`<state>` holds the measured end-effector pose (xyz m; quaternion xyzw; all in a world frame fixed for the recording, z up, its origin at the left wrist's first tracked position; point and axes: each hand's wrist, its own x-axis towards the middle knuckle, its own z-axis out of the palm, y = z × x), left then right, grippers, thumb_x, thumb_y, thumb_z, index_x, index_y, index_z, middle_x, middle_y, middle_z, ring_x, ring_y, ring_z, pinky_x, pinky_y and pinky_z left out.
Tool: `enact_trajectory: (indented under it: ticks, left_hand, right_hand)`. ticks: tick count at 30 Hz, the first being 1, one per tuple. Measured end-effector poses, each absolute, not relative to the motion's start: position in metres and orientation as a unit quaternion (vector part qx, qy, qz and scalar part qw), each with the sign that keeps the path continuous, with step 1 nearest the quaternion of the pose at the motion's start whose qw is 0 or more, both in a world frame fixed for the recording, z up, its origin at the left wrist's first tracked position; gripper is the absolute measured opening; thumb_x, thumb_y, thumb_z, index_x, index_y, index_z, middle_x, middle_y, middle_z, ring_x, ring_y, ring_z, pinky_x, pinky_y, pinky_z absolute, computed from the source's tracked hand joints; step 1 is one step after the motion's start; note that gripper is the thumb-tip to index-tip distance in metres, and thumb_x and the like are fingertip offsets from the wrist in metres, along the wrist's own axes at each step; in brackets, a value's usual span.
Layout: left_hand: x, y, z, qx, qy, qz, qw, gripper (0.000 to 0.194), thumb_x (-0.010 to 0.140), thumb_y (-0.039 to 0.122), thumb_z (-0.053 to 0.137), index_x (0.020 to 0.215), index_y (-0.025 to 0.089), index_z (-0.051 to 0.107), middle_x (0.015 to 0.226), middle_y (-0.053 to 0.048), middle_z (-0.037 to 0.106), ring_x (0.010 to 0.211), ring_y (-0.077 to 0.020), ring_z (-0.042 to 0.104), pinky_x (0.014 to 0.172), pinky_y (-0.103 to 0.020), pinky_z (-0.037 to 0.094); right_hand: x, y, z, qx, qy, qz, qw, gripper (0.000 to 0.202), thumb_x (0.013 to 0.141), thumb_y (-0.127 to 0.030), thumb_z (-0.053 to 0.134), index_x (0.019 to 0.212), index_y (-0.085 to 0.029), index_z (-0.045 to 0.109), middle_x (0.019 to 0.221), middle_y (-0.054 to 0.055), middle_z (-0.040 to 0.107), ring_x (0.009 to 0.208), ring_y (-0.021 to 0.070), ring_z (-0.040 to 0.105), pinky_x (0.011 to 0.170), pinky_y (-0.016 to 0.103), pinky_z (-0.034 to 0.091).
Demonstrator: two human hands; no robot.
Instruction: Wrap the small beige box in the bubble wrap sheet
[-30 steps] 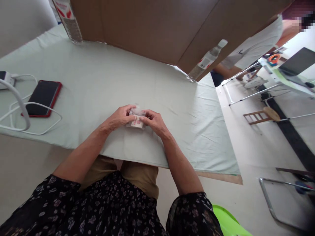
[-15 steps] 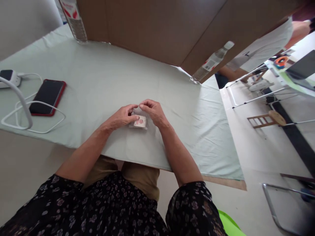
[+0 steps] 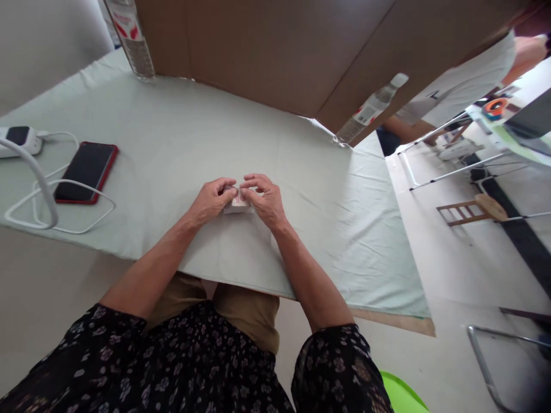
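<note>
A small pale packet (image 3: 240,201) with red print, in what looks like clear wrapping, lies near the table's front edge between my two hands. My left hand (image 3: 214,198) grips its left side, the thumb on top. From the right, my right hand (image 3: 264,199) pinches the packet, thumb pressed near the left thumb. The fingers curl around it and partly hide it. Both hands rest low over the pale green tablecloth (image 3: 181,149).
At the left lie a phone (image 3: 86,171) in a red case, a white cable and a power strip (image 3: 19,140). A large cardboard panel (image 3: 258,51) stands at the back between two bottles (image 3: 136,49). Beyond it, at right, is a person (image 3: 469,80).
My right thumb has come down onto the packet, and both hands now hold it. The packet has shifted slightly up and to the left, with more of its print covered.
</note>
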<state>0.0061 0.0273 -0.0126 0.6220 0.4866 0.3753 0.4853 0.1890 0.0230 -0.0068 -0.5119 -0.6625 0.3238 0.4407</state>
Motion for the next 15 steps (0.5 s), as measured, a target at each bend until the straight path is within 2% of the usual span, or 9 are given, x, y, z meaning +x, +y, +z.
enact_trajectory:
  ticks: [5,10,15]
  left_hand:
    - [0.008,0.026,-0.010,0.620,0.492,0.367,0.489,0.050,0.089,0.044,0.055,0.124,0.011,0.067,0.069,0.002,0.057,0.061,-0.0137,0.051,0.060,-0.027,0.043]
    - [0.007,0.025,-0.010,0.655,0.512,0.358,0.425,0.045,0.090,0.041,0.050,0.118,0.013,0.072,0.078,-0.001,0.065,0.073,-0.0172,0.056,0.071,-0.029,0.047]
    - [0.006,0.027,-0.013,0.656,0.513,0.357,0.423,0.043,0.089,0.041,0.050,0.114,0.015,0.074,0.081,-0.002,0.068,0.075,-0.0177,0.057,0.074,-0.029,0.048]
  right_hand:
    - [0.186,0.016,-0.019,-0.516,-0.686,0.276,0.432,0.009,0.089,-0.027,0.070,0.092,-0.026,0.078,0.125,0.006,0.071,0.121,0.0237,0.064,0.112,0.045,0.045]
    - [0.190,-0.003,-0.026,-0.520,-0.754,0.186,0.356,0.020,0.093,-0.030,0.069,0.109,-0.030,0.080,0.134,0.007,0.069,0.127,0.0279,0.060,0.115,0.051,0.043]
    - [0.208,-0.005,-0.022,-0.506,-0.750,0.180,0.386,0.028,0.094,-0.041,0.067,0.118,-0.030,0.076,0.145,0.009,0.063,0.137,0.0295,0.055,0.119,0.052,0.040]
